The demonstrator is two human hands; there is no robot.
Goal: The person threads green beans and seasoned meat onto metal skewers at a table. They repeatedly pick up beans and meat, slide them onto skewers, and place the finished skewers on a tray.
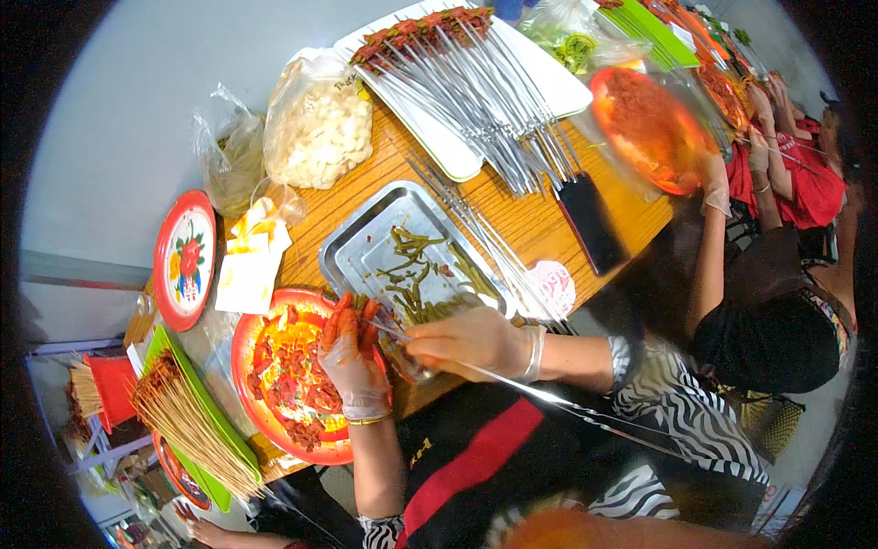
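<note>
My left hand point(351, 357), in a clear plastic glove with red-stained fingers, pinches a piece of food over the edge of a red basin point(248, 412) of red-sauced meat pieces. In my right hand point(473, 342), also gloved and slightly blurred, is a long metal skewer point(549, 398) whose tip end points at the left fingers. Behind both hands lies a steel tray point(363, 237) with green bean pieces point(411, 274). Loose metal skewers point(480, 230) rest along the tray's right side. A white tray point(549, 82) holds many metal skewers loaded with red meat and green pieces.
Bags of pale food point(319, 130) and darker contents point(236, 161) stand behind. A floral plate point(184, 264), napkins point(248, 281) and a green tray point(230, 439) of wooden skewers are leftward. A phone point(591, 223) lies at the right edge. Co-workers sit at the right, near another basin point(645, 130).
</note>
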